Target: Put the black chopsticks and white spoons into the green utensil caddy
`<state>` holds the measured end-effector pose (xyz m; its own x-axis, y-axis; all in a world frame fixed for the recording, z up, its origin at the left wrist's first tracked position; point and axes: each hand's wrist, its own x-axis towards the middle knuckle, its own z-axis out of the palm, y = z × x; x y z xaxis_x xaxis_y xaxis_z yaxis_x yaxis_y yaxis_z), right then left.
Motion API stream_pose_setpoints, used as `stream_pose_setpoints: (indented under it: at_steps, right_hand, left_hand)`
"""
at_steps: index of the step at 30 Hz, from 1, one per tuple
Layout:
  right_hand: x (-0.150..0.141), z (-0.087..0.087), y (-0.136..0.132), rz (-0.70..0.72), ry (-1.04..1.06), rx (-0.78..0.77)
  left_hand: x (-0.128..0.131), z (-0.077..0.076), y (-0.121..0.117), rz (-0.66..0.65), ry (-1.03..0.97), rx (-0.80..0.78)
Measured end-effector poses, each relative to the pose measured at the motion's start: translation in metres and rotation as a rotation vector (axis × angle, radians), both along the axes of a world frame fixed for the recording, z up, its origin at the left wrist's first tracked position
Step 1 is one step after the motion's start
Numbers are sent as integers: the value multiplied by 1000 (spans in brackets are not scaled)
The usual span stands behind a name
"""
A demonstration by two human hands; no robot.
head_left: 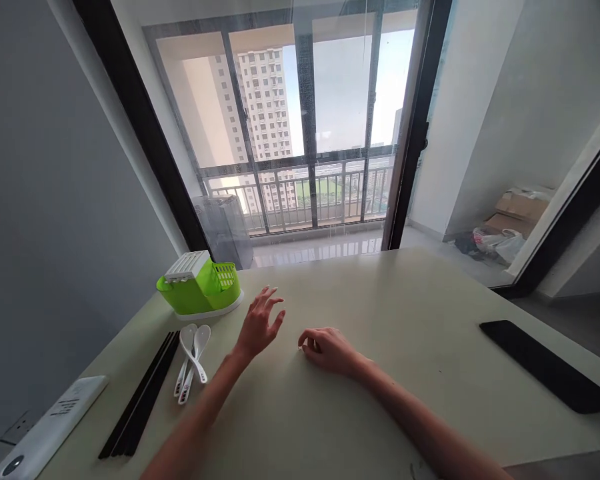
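My left hand [258, 325] hovers just above the pale table [410, 313], fingers spread and empty, reaching toward a green cutlery holder [200, 288] with a white slotted lid at the far left. My right hand [330, 349] rests on the table beside it, fingers curled under, with nothing visible in them. Two white spoons [192, 360] lie crossed to the left of my left forearm. A bundle of black chopsticks [141, 397] lies beside the spoons, further left.
A white power strip [47, 427] lies at the table's near left corner. A black phone [547, 364] lies flat at the right edge. Beyond the table stand a glass balcony door [300, 133], a railing, and boxes and bags [505, 230] on the floor at right.
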<state>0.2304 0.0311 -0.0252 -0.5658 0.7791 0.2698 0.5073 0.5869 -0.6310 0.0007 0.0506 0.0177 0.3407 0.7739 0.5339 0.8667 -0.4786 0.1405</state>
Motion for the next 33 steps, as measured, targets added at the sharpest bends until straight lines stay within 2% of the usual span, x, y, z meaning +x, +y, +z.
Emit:
stream_pose_setpoints:
  at_steps: [4, 9, 16, 33]
  right_hand:
    - [0, -1, 0, -6, 2, 4]
    - [0, -2, -1, -9, 6, 7]
    - [2, -5, -3, 0, 20, 27]
    - [2, -4, -5, 9, 62, 17]
  left_hand:
    - [17, -33, 1, -55, -136, -149]
    - [18, -49, -1, -38, -192, -269]
    - [19, -49, -11, -31, -108, -340]
    - [18, -49, -15, -22, -80, -353]
